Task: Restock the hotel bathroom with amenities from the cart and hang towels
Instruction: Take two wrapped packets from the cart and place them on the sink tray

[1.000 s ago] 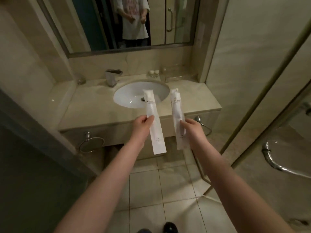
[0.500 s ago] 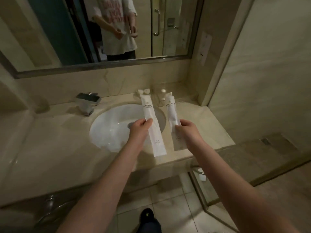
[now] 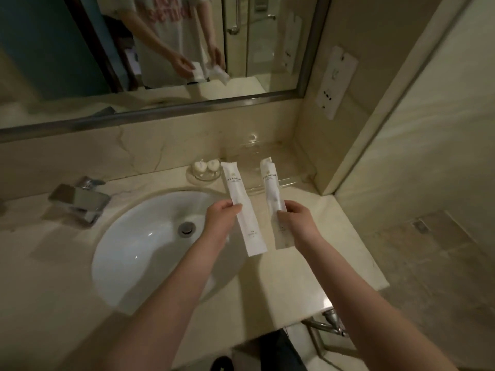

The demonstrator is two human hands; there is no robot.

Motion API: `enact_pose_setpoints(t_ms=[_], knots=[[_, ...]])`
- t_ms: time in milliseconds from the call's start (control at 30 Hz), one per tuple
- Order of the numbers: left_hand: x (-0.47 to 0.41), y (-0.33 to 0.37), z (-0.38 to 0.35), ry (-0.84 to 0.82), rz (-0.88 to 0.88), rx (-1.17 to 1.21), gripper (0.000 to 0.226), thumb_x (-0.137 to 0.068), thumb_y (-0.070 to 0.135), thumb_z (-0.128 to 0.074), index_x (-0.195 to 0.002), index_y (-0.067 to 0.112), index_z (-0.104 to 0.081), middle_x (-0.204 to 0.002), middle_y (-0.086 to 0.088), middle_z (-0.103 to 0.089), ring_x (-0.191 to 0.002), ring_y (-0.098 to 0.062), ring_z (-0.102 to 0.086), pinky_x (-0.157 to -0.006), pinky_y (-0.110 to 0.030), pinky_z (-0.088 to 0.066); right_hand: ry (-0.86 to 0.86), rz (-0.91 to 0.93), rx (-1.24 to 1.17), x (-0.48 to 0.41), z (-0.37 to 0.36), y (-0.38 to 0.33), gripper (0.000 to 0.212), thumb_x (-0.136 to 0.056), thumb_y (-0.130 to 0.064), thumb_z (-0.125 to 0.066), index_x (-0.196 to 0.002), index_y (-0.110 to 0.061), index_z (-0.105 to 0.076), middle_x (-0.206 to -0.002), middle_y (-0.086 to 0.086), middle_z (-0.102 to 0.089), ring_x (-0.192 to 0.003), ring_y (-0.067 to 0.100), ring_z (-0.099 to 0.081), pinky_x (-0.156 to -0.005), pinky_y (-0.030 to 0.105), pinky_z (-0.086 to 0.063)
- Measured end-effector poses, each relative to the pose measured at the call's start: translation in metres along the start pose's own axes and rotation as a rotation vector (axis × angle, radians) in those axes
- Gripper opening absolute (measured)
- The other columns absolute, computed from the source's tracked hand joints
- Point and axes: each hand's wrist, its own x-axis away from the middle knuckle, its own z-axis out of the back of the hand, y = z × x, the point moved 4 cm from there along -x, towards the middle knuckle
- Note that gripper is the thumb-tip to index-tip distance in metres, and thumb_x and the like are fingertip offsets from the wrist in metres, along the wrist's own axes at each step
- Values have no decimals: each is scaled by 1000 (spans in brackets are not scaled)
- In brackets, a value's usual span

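My left hand (image 3: 221,219) pinches a long white amenity packet (image 3: 241,199) at its middle, held above the right rim of the white sink (image 3: 150,250). A second white packet (image 3: 273,196), slightly crumpled at its top, is pinched by my right hand (image 3: 297,219). Both packets point away from me, side by side and apart, over the marble counter (image 3: 321,253). Their far ends reach toward a clear tray (image 3: 270,167) at the back of the counter.
A small glass dish with two white-capped bottles (image 3: 205,168) stands behind the sink. The chrome faucet (image 3: 77,202) is at the left. A mirror (image 3: 160,49) spans the wall. A socket plate (image 3: 336,81) is on the right wall. A towel ring (image 3: 332,321) hangs under the counter.
I have moved closer to the counter and look down more steeply. Both hands have carried the packets forward, toward the back right of the counter.
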Motion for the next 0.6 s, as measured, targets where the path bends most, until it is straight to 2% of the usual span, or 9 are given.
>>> enact_pose_setpoints(t_ms=[100, 200, 233, 300, 367, 467, 600], knots=[[-28, 4, -18, 41, 37, -19, 22, -90, 9, -55, -109, -2, -61, -72, -4, -57, -56, -9, -42, -49, -20, -33, -45, -14, 2, -39, 6, -6, 30, -83, 2, -46, -104, -11, -65, -89, 6, -64, -75, 22, -59, -66, 33, -50], [-55, 8, -35, 100, 80, -21, 25, -89, 11, -57, -112, 2, -62, -106, -25, -64, -57, -10, -42, -51, -20, -34, -56, -25, -11, -75, 14, -10, 29, -82, 3, -48, -100, -11, -65, -92, 8, -64, -76, 22, -60, -63, 30, -50], [-63, 9, -40, 110, 85, -23, 25, -89, 10, -57, -111, 2, -62, -106, -26, -64, -56, -10, -42, -50, -20, -35, -61, -31, -14, -85, 17, -11, 28, -82, 3, -48, -100, -11, -65, -93, 8, -64, -77, 22, -60, -61, 29, -50], [-75, 11, -49, 109, 88, -33, 25, -89, 7, -56, -111, -2, -62, -79, -14, -62, -53, -10, -42, -43, -15, -35, -69, -47, -23, -102, 20, -11, 27, -83, 3, -49, -101, -10, -64, -93, 7, -63, -77, 22, -59, -60, 28, -48], [-87, 10, -54, 101, 98, -36, 21, -90, 5, -54, -108, -2, -61, -65, -2, -51, -52, -11, -40, -41, -13, -33, -75, -68, -21, -115, 19, -9, 26, -84, 3, -50, -102, -9, -63, -91, 6, -63, -75, 20, -59, -59, 28, -49], [-108, 9, -56, 101, 116, -56, 17, -89, 5, -54, -105, 2, -62, -65, -1, -50, -54, -13, -40, -49, -20, -33, -71, -94, -19, -134, 12, -6, 22, -84, 1, -52, -99, -12, -62, -88, 5, -64, -75, 20, -61, -60, 28, -50], [-142, 18, -54, 112, 126, -119, 15, -89, 8, -55, -101, 2, -63, -64, -3, -51, -49, -11, -40, -39, -14, -32, -55, -117, -9, -161, -3, -14, 17, -85, 0, -53, -95, -13, -59, -85, 3, -62, -76, 23, -61, -69, 36, -53]])
